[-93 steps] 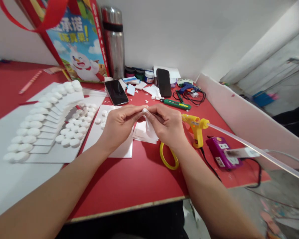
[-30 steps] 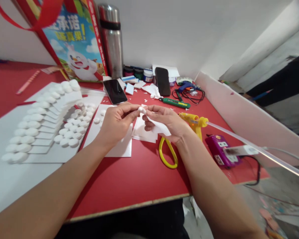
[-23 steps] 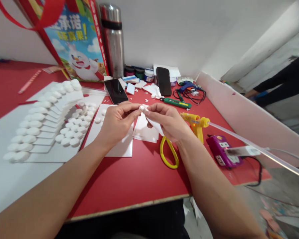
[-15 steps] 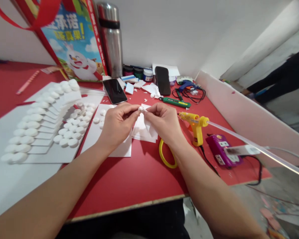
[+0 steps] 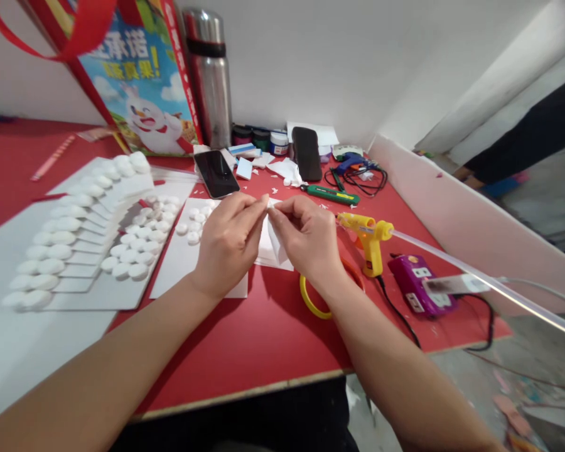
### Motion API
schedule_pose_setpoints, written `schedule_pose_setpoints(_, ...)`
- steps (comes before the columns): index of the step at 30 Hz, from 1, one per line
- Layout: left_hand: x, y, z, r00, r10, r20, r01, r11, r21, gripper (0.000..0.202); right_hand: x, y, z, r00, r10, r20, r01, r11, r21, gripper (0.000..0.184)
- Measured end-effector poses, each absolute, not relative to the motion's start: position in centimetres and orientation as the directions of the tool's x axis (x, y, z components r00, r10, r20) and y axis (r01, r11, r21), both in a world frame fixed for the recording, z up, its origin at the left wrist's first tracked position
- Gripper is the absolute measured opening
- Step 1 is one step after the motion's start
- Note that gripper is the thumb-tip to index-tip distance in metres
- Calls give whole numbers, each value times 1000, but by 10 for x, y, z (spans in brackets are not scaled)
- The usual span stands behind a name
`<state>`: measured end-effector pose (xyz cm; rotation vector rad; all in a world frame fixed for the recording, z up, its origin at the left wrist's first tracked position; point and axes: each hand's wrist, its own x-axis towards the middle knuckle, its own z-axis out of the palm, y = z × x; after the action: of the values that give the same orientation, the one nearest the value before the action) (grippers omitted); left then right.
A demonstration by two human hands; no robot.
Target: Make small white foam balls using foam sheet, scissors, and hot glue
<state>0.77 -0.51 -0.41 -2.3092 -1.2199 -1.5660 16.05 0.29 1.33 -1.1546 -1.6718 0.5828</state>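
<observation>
My left hand [image 5: 230, 242] and my right hand [image 5: 308, 235] meet fingertip to fingertip above the red table. Both are closed in a pinch. A thin white piece of paper [image 5: 277, 242] hangs from my right thumb and fingers. Between the left fingertips is a small white piece, mostly covered by the fingers now. Under my left wrist lies a white board [image 5: 174, 270], with several small white discs [image 5: 194, 226] at its far side. Below the hands are white sheets [image 5: 266, 251], partly hidden.
At left, overlapping white pads [image 5: 61, 251] and larger discs [image 5: 132, 254] cover a board. A yellow glue gun [image 5: 370, 235], purple power box [image 5: 421, 285] and yellow ring [image 5: 311, 304] are at right. Behind stand phones [image 5: 216, 172], a green cutter [image 5: 332, 194] and a steel flask [image 5: 211, 88].
My left hand has rolled over so its back shows more, and its fingers now cover the small white piece. The right hand keeps its pinch on the paper. More small discs show.
</observation>
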Motion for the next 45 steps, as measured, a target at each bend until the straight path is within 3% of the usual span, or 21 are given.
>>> schedule_pose_setpoints(6,1,-1,2,80,705,704,435,-661,612,14,175,15,12,-246,880,407,263,464,-846,11)
schedule_pose_setpoints(9,-3,3,2,140,745,652,332,-656,678,15,179,17,14,-287,879,381,242,452,-858,13)
schedule_pose_setpoints(14,-3,3,1,211,745,633,315,-665,677,22,176,17,15,-282,902,326,118,370,-921,21)
schedule_pose_setpoints(18,-2,0,3,162,744,648,387,-653,651,17,173,18,16,-260,941,215,33,231,-972,34)
schedule_pose_setpoints(21,-1,-1,4,98,765,637,455,-603,655,20,171,18,16,-249,957,149,56,168,-984,35)
schedule_pose_setpoints(25,2,-2,3,24,783,621,498,-548,672,17,166,14,13,-140,944,298,209,322,-923,24)
schedule_pose_setpoints(28,3,-2,2,63,736,674,539,-594,597,20,162,7,13,-97,900,426,346,432,-833,20)
schedule_pose_setpoints(33,1,-1,-4,164,590,791,667,-657,351,24,159,3,15,-71,894,442,346,438,-830,21)
schedule_pose_setpoints(37,0,0,-9,233,543,807,695,-673,253,31,160,3,16,-42,883,468,363,450,-816,20)
schedule_pose_setpoints(40,1,-2,-6,188,573,798,620,-700,356,28,164,4,17,-78,875,479,354,473,-807,18)
schedule_pose_setpoints(45,-3,0,4,45,825,563,293,-549,783,12,176,11,18,-251,857,450,304,511,-804,19)
